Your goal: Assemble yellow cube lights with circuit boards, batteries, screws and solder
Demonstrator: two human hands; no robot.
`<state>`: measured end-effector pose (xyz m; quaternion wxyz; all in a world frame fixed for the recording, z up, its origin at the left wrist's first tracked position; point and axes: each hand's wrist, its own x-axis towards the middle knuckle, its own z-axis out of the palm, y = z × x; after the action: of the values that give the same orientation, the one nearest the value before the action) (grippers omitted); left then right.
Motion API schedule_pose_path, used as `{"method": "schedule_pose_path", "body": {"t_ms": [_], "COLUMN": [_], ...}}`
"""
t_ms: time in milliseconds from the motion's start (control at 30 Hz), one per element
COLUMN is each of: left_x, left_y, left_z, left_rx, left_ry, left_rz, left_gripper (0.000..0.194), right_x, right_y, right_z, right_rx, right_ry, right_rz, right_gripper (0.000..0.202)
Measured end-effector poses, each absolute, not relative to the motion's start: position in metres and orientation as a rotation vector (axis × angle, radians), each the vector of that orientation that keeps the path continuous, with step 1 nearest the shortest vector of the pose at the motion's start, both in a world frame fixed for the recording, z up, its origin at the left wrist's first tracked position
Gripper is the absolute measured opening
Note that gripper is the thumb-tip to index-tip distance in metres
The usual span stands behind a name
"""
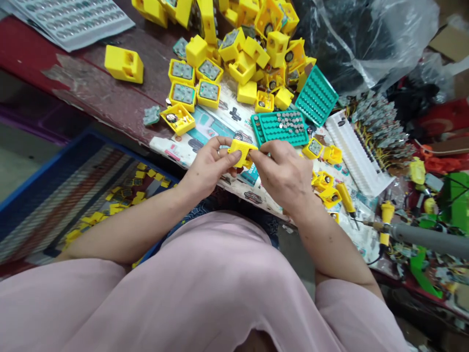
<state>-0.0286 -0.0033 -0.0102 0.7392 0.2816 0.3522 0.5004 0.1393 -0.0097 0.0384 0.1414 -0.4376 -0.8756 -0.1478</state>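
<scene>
Between both hands, above the table's front edge, is a small yellow plastic housing point(240, 150). My left hand point(214, 164) is closed on its left side, thumb on top. At the housing's right end, the fingers of my right hand point(286, 168) are pinched together; whether they hold a small part there is hidden. Just beyond lies a green tray point(282, 128) with several round button cells. Several yellow housings with grey boards point(183, 94) stand further left, beside an open yellow housing point(178, 119) and a loose grey board point(151, 115).
Yellow housings point(244, 66) are heaped at the back. On the right are a white foam tray point(361, 151), wired boards point(381, 122), a yellow-handled screwdriver point(346, 199) and a soldering iron point(387, 220). A blue crate point(22, 200) with yellow parts sits below left.
</scene>
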Motion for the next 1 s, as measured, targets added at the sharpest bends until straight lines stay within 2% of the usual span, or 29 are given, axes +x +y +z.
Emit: {"method": "schedule_pose_path", "body": {"t_ms": [100,233,333,467,633,867,1000], "left_x": [-0.024,-0.022,-0.023,-0.024,-0.023,-0.026,-0.028], "left_y": [-0.002,0.000,0.001,0.001,0.001,0.002,0.002], "left_z": [-0.011,-0.011,-0.011,-0.014,-0.018,-0.019,-0.015], "left_rx": [0.655,0.671,0.661,0.666,0.679,0.677,0.689], "left_ry": [0.767,0.806,0.848,0.888,0.881,0.848,0.824], "left_rz": [1.094,1.064,1.028,0.990,0.977,0.957,0.974], "left_gripper": [0.059,0.060,0.058,0.058,0.065,0.060,0.062], "right_x": [0.140,0.161,0.193,0.223,0.210,0.209,0.201], "right_y": [-0.016,-0.010,0.011,0.050,0.082,0.094,0.072], "right_z": [0.037,0.040,0.043,0.033,0.017,0.018,0.026], "right_rx": [-1.227,-1.226,-1.440,-1.754,-1.949,-1.895,-1.688], "right_ry": [-2.534,-2.299,-2.078,-2.106,-2.216,-2.306,-2.184], "right_rz": [-0.525,-0.267,-0.052,0.008,0.045,-0.003,0.093], "right_gripper": [0.025,0.016,0.017,0.014,0.018,0.015,0.014]}}
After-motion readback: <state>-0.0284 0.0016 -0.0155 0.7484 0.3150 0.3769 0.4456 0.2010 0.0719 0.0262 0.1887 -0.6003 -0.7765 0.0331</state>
